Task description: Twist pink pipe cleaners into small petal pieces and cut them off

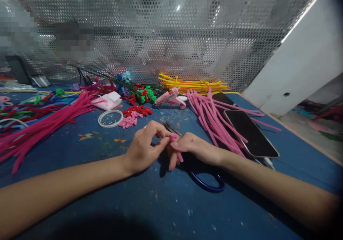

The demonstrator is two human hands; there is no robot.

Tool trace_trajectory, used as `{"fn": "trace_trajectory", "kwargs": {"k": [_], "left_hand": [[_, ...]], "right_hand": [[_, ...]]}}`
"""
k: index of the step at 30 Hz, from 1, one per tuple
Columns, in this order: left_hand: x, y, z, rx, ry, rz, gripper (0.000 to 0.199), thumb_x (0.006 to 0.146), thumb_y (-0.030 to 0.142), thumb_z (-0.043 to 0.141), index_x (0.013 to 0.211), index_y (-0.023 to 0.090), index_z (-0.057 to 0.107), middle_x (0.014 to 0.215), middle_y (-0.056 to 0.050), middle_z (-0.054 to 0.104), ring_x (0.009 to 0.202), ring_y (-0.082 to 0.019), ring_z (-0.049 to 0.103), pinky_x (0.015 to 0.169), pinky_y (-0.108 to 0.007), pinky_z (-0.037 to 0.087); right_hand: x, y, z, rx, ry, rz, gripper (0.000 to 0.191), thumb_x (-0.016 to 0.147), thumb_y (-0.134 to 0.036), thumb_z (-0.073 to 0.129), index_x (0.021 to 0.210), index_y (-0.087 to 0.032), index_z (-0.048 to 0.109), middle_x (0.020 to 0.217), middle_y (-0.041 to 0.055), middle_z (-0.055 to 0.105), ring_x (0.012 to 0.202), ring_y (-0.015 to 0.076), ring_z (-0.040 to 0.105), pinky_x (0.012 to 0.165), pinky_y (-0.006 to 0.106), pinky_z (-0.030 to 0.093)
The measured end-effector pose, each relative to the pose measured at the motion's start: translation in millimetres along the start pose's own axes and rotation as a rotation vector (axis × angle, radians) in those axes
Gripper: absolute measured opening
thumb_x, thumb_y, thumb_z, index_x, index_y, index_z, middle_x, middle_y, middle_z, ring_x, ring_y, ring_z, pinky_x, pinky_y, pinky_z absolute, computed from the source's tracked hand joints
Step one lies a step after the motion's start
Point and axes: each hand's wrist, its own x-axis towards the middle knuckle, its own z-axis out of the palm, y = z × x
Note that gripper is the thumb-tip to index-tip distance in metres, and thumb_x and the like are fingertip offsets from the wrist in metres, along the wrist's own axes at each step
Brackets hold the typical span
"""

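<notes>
Both my hands meet over the middle of the blue table. Between my left hand (pixel 147 145) and my right hand (pixel 190 147) is a short pink pipe cleaner (pixel 180 156), bent at its upper end. My left thumb and forefinger pinch that bent end. The right thumb presses the piece against the fingers, and its straight tail sticks out below. Under my right hand lie scissors with blue handles (pixel 207 186); their blades (pixel 171 127) show beyond the hands. Small twisted pink pieces (pixel 130 120) lie ahead of my left hand.
Pink pipe cleaners (pixel 211 118) and a phone (pixel 250 133) lie to the right. A pink glue gun (pixel 171 99), yellow pipe cleaners (pixel 195 84) and a white tape ring (pixel 110 119) are further back. Magenta pipe cleaners (pixel 50 120) spread left. A perforated metal panel (pixel 160 29) stands behind.
</notes>
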Motion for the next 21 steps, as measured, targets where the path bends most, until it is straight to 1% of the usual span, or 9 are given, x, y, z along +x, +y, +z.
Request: {"fn": "trace_trajectory", "kwargs": {"k": [3, 6, 8, 10, 12, 14, 15, 18, 21], "left_hand": [[-2, -2, -0.7, 0.067, 0.0, 0.093, 0.015, 0.077, 0.01, 0.053, 0.076, 0.02, 0.042, 0.072, 0.0, 0.06, 0.068, -0.013, 0.061, 0.06, -0.025, 0.047], [-3, -4, -1.2, 0.07, -0.006, 0.181, 0.017, 0.076, 0.008, 0.054, 0.077, 0.02, 0.042, 0.073, 0.001, 0.059, 0.073, -0.012, 0.061, 0.064, -0.025, 0.048], [-3, -3, -1.1, 0.059, -0.017, 0.191, 0.017, 0.075, 0.008, 0.055, 0.076, 0.02, 0.042, 0.074, 0.001, 0.058, 0.075, -0.012, 0.061, 0.065, -0.025, 0.048], [-1, -1, -0.3, -0.002, -0.02, 0.062, 0.017, 0.076, 0.01, 0.055, 0.077, 0.02, 0.041, 0.073, 0.002, 0.057, 0.073, -0.012, 0.061, 0.065, -0.025, 0.048], [2, 1, 1.3, -0.139, -0.006, -0.145, 0.017, 0.077, 0.014, 0.055, 0.078, 0.02, 0.039, 0.072, 0.002, 0.055, 0.072, -0.012, 0.061, 0.065, -0.025, 0.048], [6, 2, 2.9, -0.288, 0.015, -0.301, 0.02, 0.076, 0.015, 0.055, 0.078, 0.02, 0.036, 0.07, 0.003, 0.055, 0.07, -0.012, 0.061, 0.064, -0.025, 0.048], [8, 1, 3.6, -0.338, 0.026, -0.343, 0.022, 0.076, 0.016, 0.056, 0.078, 0.02, 0.035, 0.069, 0.003, 0.055, 0.069, -0.012, 0.061, 0.065, -0.025, 0.047], [10, -1, 4.0, -0.35, 0.067, -0.377, 0.024, 0.074, 0.015, 0.058, 0.077, 0.02, 0.035, 0.067, 0.004, 0.053, 0.069, -0.011, 0.06, 0.069, -0.027, 0.047], [8, -1, 3.3, -0.313, 0.077, -0.358, 0.023, 0.074, 0.015, 0.058, 0.078, 0.02, 0.036, 0.068, 0.004, 0.051, 0.071, -0.012, 0.059, 0.072, -0.029, 0.046]], "right_hand": [[0, 0, 1, 0.031, 0.026, 0.011, 0.045, 0.086, -0.037, 0.045, 0.048, -0.014, 0.053, 0.064, 0.0057, 0.067, 0.058, 0.0106, 0.052, 0.063, 0.027, 0.037], [0, -3, 3, -0.023, 0.033, 0.014, 0.047, 0.086, -0.041, 0.044, 0.051, -0.013, 0.056, 0.061, 0.0044, 0.064, 0.058, 0.01, 0.051, 0.063, 0.027, 0.037], [0, -6, 3, -0.06, 0.033, 0.012, 0.047, 0.086, -0.042, 0.043, 0.053, -0.012, 0.059, 0.057, 0.0031, 0.061, 0.057, 0.0095, 0.05, 0.062, 0.026, 0.036], [0, -6, 3, -0.083, 0.022, 0.016, 0.046, 0.087, -0.04, 0.042, 0.057, -0.011, 0.063, 0.056, 0.0027, 0.06, 0.055, 0.0093, 0.049, 0.059, 0.025, 0.036], [0, -6, 2, -0.094, 0.014, 0.016, 0.045, 0.088, -0.036, 0.039, 0.063, -0.011, 0.068, 0.059, 0.0037, 0.061, 0.055, 0.0097, 0.048, 0.057, 0.025, 0.035], [0, -5, 0, -0.118, 0.017, -0.006, 0.044, 0.088, -0.031, 0.036, 0.07, -0.011, 0.071, 0.067, 0.0051, 0.064, 0.06, 0.0102, 0.049, 0.057, 0.024, 0.035], [0, -4, -1, -0.13, 0.02, -0.023, 0.043, 0.089, -0.028, 0.035, 0.072, -0.012, 0.072, 0.073, 0.0055, 0.064, 0.063, 0.0104, 0.049, 0.058, 0.024, 0.035], [1, -4, -2, -0.156, 0.008, -0.051, 0.043, 0.089, -0.026, 0.032, 0.077, -0.014, 0.072, 0.087, 0.0058, 0.064, 0.071, 0.0108, 0.049, 0.06, 0.024, 0.036], [2, -5, -2, -0.163, -0.016, -0.021, 0.046, 0.09, -0.029, 0.032, 0.073, -0.013, 0.072, 0.09, 0.007, 0.065, 0.08, 0.0131, 0.051, 0.063, 0.025, 0.037]]}}
